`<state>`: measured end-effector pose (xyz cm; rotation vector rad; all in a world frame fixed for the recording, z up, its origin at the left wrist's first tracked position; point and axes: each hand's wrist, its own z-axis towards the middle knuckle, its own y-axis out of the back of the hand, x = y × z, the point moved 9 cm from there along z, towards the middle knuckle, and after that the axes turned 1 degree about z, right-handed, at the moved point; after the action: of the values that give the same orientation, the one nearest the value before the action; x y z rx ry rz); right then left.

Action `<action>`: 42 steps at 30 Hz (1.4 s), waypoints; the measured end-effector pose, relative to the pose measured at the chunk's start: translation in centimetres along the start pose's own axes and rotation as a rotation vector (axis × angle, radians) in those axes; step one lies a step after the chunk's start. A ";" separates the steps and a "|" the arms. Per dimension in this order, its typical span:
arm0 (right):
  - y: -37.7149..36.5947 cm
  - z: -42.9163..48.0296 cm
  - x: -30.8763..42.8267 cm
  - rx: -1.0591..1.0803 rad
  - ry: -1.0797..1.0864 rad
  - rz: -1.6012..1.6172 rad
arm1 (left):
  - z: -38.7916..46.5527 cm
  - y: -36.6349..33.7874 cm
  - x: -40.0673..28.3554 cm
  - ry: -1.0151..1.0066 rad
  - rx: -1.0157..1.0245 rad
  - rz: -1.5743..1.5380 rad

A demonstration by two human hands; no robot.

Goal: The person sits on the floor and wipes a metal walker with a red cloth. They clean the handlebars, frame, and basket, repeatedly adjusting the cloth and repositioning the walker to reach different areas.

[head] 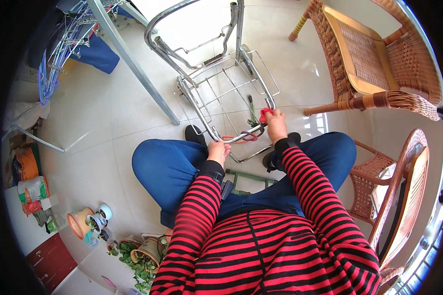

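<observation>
A chromed metal folding cart frame [206,107] stands on the floor in front of me, its wire rack between the side tubes. My left hand [217,151] grips the near end of the frame at its left corner. Bunched in my right hand [277,124] is a red cloth [265,115], pressed against the tube at the near right corner. Between the hands, a purple and red elastic cord [249,136] is looped around the near bar. A green strap with a dark end [251,112] hangs by the rack.
A wicker armchair [361,55] stands at the far right, with a wicker rocking chair [398,199] nearer. At left are a grey metal rack leg [144,73] and wire hangers [62,51]. Potted plants [144,254] sit lower left. A green folding stool [249,182] is beneath me.
</observation>
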<state>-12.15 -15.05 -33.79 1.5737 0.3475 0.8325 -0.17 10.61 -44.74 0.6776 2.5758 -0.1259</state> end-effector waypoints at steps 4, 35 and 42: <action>-2.5 -2.4 2.6 0.080 0.046 0.044 | 0.7 0.0 -0.3 -0.032 -0.056 0.077; -7.0 -6.9 14.5 0.411 0.346 -0.019 | 2.4 0.3 -0.4 -0.121 -0.106 0.041; -5.1 -5.7 11.8 0.359 0.497 -0.266 | 1.6 -0.3 -0.7 -0.106 -0.050 0.033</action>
<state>-6.64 -2.18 -35.10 1.5823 1.0909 0.9826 0.88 9.75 -45.81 0.6759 2.4574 -0.0840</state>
